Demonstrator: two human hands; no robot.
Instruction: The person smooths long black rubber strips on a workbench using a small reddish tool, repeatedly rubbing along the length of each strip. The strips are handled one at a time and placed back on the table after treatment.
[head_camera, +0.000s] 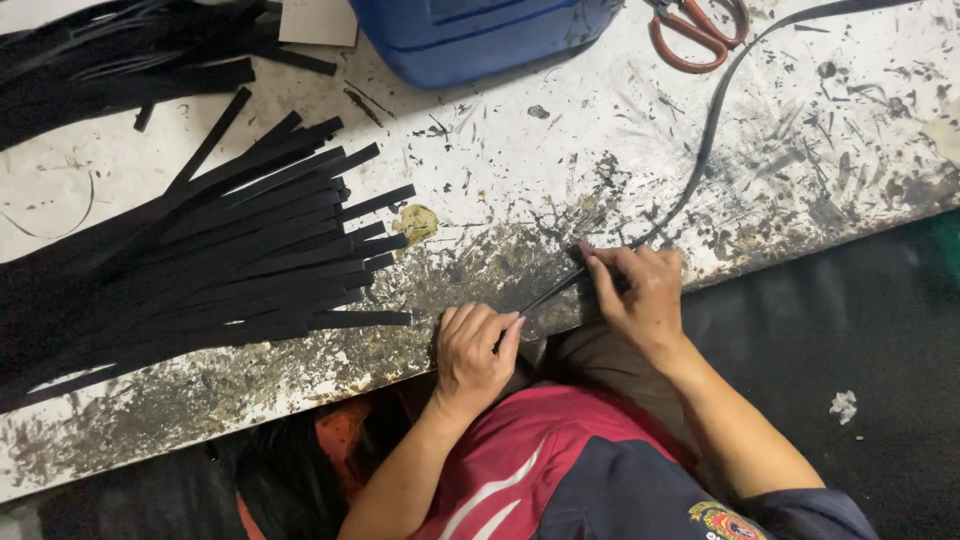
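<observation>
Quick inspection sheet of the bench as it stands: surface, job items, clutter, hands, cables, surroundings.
Surface: white bench, heavily stained and scuffed black.
Job's things: long black strip running from the far edge to both hands; pile of cut black strips at left.
Clutter: orange-handled scissors, blue container, pale card, black scraps.
Grippers: left hand pinches the strip's end at the bench edge; right hand holds it further along.
Cables: nothing seen.
Surroundings: dark floor with a white scrap.
</observation>
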